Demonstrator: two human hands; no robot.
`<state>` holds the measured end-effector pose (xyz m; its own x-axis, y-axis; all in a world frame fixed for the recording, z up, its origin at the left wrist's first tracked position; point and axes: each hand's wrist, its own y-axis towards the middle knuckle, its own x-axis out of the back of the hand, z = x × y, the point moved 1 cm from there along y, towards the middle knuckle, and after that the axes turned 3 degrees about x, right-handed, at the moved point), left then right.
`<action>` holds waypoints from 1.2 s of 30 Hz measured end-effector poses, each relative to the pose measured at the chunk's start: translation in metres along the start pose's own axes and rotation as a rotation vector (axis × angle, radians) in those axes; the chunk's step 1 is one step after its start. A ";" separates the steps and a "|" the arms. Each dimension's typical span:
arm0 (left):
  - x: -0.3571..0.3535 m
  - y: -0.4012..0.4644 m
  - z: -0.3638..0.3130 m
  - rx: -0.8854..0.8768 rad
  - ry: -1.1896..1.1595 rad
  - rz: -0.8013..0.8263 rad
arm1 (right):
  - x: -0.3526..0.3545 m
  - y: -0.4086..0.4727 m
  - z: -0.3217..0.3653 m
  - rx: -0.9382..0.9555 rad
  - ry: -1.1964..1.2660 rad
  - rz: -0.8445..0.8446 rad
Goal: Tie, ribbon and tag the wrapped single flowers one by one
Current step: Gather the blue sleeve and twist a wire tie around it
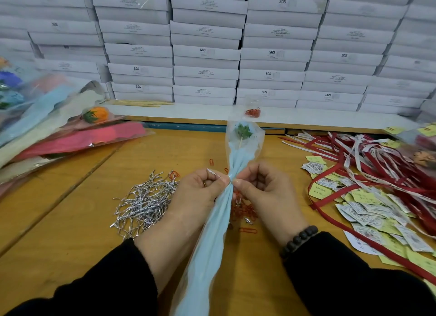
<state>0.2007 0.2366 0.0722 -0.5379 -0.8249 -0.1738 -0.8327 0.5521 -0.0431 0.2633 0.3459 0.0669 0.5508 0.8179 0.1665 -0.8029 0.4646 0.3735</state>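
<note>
— Item held?
— I log one wrapped flower point(236, 169), pale blue sleeve, raised over the wooden table point(70, 221). My left hand point(200, 193) pinches a silver twist tie point(213, 173) at its gathered neck; my right hand point(264, 188) has fingertips clamped on the same neck.
— Stock nearby?
— Tie pile point(146, 202) left, ribbons point(377, 164) and tags point(368, 212) right.

Bright even light, soft shadows; wide-angle bowing, blurred edges.

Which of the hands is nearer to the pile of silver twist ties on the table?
Left. The left hand sits right beside the silver twist ties, at their right edge; the right hand is farther right, beyond the wrapped flower.
</note>
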 end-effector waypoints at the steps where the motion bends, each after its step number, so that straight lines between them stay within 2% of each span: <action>1: -0.001 -0.001 0.000 -0.006 -0.010 -0.006 | 0.001 0.001 -0.002 -0.037 0.071 -0.008; 7: -0.003 -0.001 0.001 -0.013 -0.047 -0.028 | -0.002 0.003 -0.011 -0.377 0.535 0.016; 11: -0.003 -0.001 0.003 -0.007 -0.028 -0.019 | -0.003 0.003 -0.014 -0.474 0.603 0.066; 13: -0.002 0.000 0.004 0.001 -0.027 -0.010 | -0.002 0.003 -0.014 -0.455 0.576 0.082; 17: -0.001 0.002 0.005 0.036 -0.038 0.022 | 0.001 0.004 -0.011 -0.240 0.385 0.080; 21: -0.002 0.001 0.006 0.068 -0.178 -0.021 | -0.001 0.002 -0.012 -0.131 0.309 0.037; 24: -0.003 0.000 0.006 0.034 -0.230 -0.077 | -0.003 0.002 -0.013 -0.124 0.283 0.020; 36: -0.005 -0.003 0.005 -0.022 -0.134 -0.120 | -0.005 -0.001 -0.011 -0.138 0.277 -0.011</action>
<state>0.2063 0.2399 0.0687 -0.4133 -0.8604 -0.2983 -0.8934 0.4465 -0.0503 0.2590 0.3452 0.0557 0.4914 0.8653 -0.0992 -0.8311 0.4999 0.2435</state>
